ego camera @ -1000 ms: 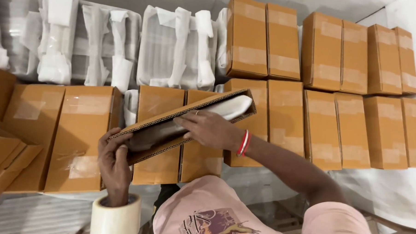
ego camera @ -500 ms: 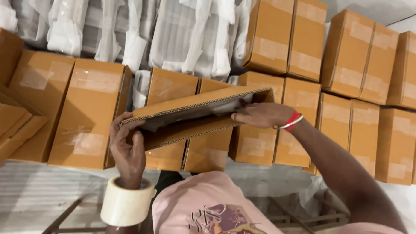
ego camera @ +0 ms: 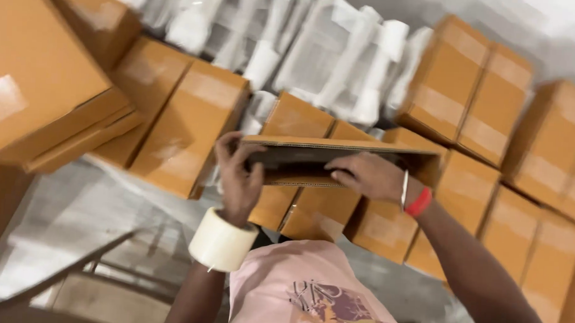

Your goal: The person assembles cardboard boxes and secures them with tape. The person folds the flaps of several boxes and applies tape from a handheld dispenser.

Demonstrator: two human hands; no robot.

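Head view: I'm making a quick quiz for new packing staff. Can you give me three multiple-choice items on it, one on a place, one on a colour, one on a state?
1. Where is the roll of pale packing tape?
A. On a shelf
B. Around the person's left wrist
C. Inside a box

2. What colour is the band on the right wrist?
A. Red
B. Green
C. Black

3. How is the flat brown cardboard box that both hands hold?
A. Sealed with tape
B. Crushed flat
C. Lid flap partly open, dark inside showing

Answers:
1 B: the roll rings the forearm just below the left hand.
2 A: a red band sits just behind the right hand, beside a thin metal bangle.
3 C: the top flap stands above a dark gap, with the hands at the opening.
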